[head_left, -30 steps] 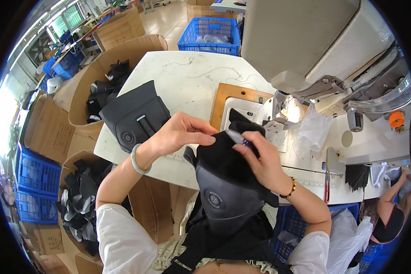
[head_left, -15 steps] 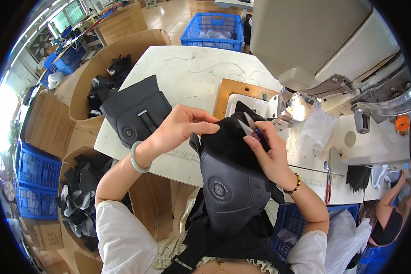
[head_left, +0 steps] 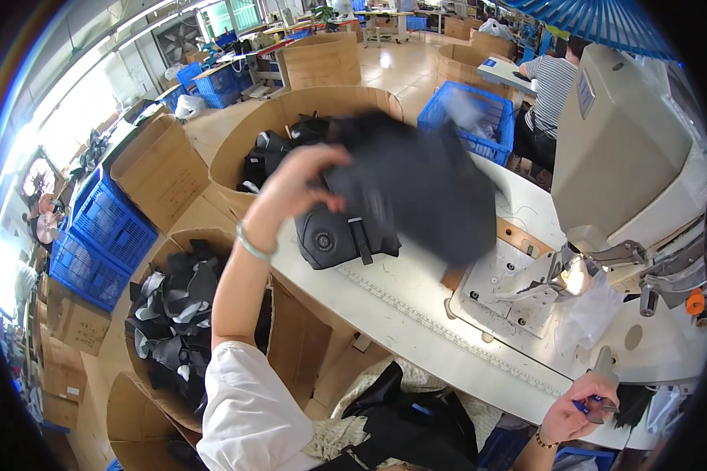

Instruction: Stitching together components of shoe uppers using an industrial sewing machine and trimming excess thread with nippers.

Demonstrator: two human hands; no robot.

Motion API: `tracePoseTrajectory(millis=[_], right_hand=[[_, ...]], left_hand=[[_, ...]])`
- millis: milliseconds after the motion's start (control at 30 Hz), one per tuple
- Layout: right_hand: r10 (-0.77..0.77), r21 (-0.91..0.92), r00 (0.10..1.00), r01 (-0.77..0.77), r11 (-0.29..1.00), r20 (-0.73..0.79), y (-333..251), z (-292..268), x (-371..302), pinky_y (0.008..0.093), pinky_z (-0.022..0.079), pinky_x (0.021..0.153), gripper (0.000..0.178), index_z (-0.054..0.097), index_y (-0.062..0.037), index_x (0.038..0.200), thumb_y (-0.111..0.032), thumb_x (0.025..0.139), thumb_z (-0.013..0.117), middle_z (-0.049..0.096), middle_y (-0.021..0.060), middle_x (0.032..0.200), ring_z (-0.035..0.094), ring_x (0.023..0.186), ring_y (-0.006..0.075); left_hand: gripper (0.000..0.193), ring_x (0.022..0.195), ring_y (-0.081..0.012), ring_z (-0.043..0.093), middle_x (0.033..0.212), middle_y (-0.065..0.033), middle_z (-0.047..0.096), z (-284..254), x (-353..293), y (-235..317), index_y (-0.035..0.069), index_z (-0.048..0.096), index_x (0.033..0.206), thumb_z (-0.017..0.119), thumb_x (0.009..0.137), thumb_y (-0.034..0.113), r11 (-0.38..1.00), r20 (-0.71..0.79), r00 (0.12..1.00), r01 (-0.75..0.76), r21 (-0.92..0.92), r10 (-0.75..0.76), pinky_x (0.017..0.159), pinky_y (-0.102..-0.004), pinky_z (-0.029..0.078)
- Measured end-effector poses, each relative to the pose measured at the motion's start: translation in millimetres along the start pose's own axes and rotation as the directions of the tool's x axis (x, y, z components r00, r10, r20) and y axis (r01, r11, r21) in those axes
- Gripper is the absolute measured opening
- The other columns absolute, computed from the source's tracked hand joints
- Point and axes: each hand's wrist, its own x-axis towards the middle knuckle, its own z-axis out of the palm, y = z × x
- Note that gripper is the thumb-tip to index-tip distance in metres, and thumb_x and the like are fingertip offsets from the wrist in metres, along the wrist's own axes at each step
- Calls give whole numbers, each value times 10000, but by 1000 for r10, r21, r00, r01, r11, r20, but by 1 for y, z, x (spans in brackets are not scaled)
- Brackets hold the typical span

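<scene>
My left hand [head_left: 302, 180] is raised over the table's left part, its fingers at the left edge of a black leather-like sewn piece [head_left: 424, 188]. Motion smears that piece, and part of the grip is hidden. Beneath it on the white table lies a similar black piece [head_left: 322, 241] with a round emblem and a strap. At the lower right, by the table's near edge, my right hand [head_left: 573, 412] is closed around small thread snips [head_left: 597, 407] with blue on them.
A sewing machine [head_left: 620, 149] stands at the right, its metal plate [head_left: 495, 290] uncovered. Cardboard bins with black pieces [head_left: 177, 314] stand left of the table [head_left: 416, 330]. Beyond the table are a blue crate [head_left: 467, 118] and a seated person [head_left: 550, 94] in a striped top.
The worked piece has left the machine area and swung up to the left with my left hand. My right hand has moved down and right with the snips. The view has shifted.
</scene>
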Motion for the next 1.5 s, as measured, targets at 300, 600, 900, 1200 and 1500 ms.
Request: tracePoseTrajectory(millis=[300,600,900,1200,1500], right_hand=[[555,-855,828,-231,464,77,19,-28,-7,335,414,826,315,507,40,1101,-87,829,602,511,150,1015,524,929,284],[551,-966,834,-113,234,36,35,-90,-47,379,365,877,344,558,-15,1098,-148,789,632,492,132,1074,462,1020,294],[556,-541,749,-316,779,362,33,44,-2,359,454,839,616,411,-41,1286,-223,770,694,466,163,1175,508,996,300],[336,-406,900,-207,890,278,74,149,51,429,494,725,627,367,-64,1292,-161,748,662,470,193,1157,584,882,382],[525,-677,656,-30,735,542,-15,129,83,436,494,636,560,409,63,1229,-169,757,601,609,222,763,602,685,391]], left_hand=[[618,1030,-231,570,1035,-143,627,-30,-10,-87,-27,538,1197,623,804,443,897,-386,885,370,243,-261,926,-303,404],[341,748,-120,562,789,-62,617,-18,1,-78,-37,612,941,675,770,250,898,-192,930,357,258,-315,682,-241,427],[141,811,-73,549,875,-6,612,42,7,-50,25,589,886,566,869,163,814,-211,946,84,-575,-247,751,-223,408],[253,903,-134,599,971,-75,622,97,4,-38,-27,560,1038,524,899,181,546,160,946,295,-784,-281,831,-269,464],[682,1143,-261,505,1219,-195,510,93,-20,112,-69,440,1250,752,723,230,983,392,907,-179,36,151,971,-339,390]])
